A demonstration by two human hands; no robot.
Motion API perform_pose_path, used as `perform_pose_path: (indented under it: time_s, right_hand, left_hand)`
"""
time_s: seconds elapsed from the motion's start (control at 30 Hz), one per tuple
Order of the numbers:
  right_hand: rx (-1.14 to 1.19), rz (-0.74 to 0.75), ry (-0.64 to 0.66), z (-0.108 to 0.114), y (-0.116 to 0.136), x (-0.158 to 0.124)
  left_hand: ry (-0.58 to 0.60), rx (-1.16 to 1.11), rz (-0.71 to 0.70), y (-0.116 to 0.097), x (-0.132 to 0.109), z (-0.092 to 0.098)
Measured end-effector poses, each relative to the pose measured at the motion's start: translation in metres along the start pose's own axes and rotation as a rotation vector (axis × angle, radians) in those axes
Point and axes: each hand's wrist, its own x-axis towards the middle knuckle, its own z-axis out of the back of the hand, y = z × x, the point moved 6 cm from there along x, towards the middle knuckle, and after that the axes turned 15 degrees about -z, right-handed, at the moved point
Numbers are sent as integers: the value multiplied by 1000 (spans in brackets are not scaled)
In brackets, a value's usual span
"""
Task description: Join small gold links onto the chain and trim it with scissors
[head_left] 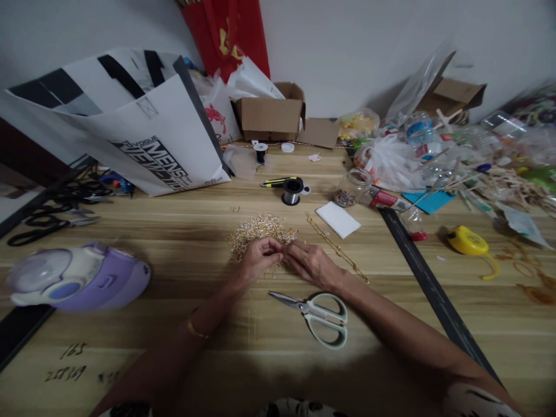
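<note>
Lighting dim, warm, from above and ahead of you. Your body casts a broad soft shadow over the near counter (260, 359); corners vignette dark. Strong wide-angle distortion: edges bow, and the purple bottle (78, 278) at left smears out of focus. Right-side clutter is blurred. No glare; centre reasonably sharp.

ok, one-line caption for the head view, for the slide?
Both hands, left hand and right hand, pinch at a beaded gold piece on a cluttered wooden table, scissors beside them.
</note>
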Motion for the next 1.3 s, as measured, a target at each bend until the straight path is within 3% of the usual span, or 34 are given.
perform_pose_path:
  time_s: [0.47,0.77,1.13,1.3]
  right_hand:
    - [-101,13,-32,-3,-2,-2]
    - [41,-39,-49,1,-4,-1]
    - [185,-167,-36,6,-6,2]
    - [210,-206,-30,5,-8,3]
  left_hand:
    - [-75,224,-154,-7,-3,-3]
    - [-74,319,-237,-9,-5,-3]
    - [-14,58,-41,-5,-4,-6]
    - [-39,12,-3,-5,-4,-6]
